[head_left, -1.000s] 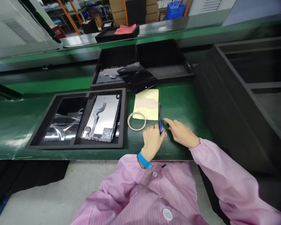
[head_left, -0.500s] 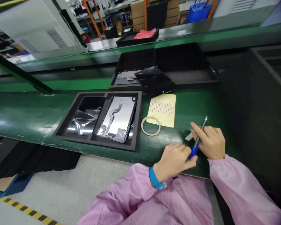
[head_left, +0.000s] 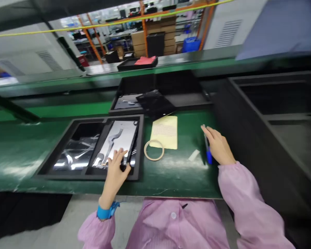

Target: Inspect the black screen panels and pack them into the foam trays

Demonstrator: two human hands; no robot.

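Observation:
My left hand reaches into the black foam tray and its fingers close on the near edge of the tablet assembly that lies tilted in the tray's right compartment. My right hand rests on the green bench at the right, its fingers laid over a blue pen that lies on the surface. A small pale strip lies just left of the pen. Between the hands sit a ring of tape and a yellow sheet of small dots.
A second black tray with a dark panel stands behind the yellow sheet. Large dark bins rise at the right. Further back runs another green line with a tray holding red cloth.
My left hand has let go of the pen and moved left to the tablet assembly in the tray. My right hand has brought the pen down onto the bench.

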